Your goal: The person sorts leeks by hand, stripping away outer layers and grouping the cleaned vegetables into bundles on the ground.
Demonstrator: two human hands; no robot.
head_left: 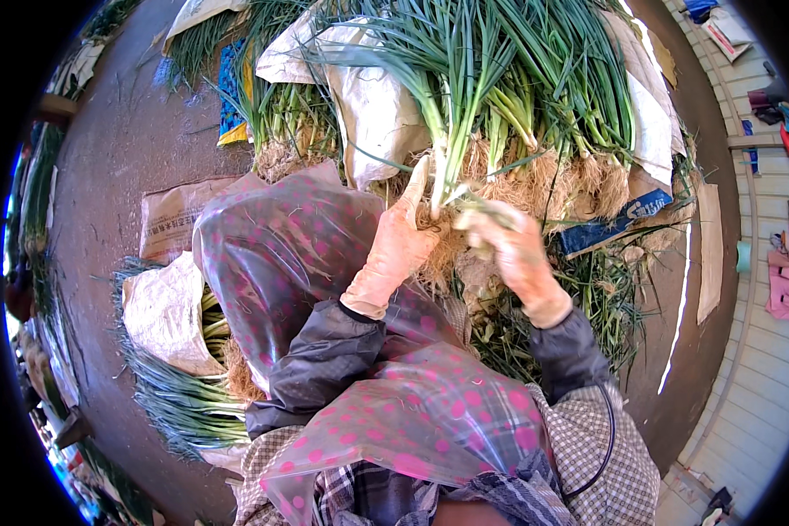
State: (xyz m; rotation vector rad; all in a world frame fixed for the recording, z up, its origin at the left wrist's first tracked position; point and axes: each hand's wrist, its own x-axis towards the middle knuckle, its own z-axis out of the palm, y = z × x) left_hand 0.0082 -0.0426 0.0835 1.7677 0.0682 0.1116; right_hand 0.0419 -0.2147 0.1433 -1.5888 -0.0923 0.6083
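My left hand (401,244), in a pale orange glove, is closed round the white lower stems of a few green onions (447,167), its index finger or thumb pointing up along them. Their long leaves stretch away from me, and their stringy roots hang below the grip. Close beside, my right hand (519,259), gloved too and smeared by motion, has its fingers pinched on a pale strip of onion leaf (475,203) near the stems. Past both hands lies a thick heap of green onions (570,79), their tan roots (552,182) turned toward me.
A clear plastic apron with pink dots (280,237) covers my lap. White sacks (377,105) lie among the onions, and another wrapped bundle (171,311) rests at my left. Stripped leaves (600,302) litter the floor at right, near a blue printed sack (618,219) and cardboard (710,254).
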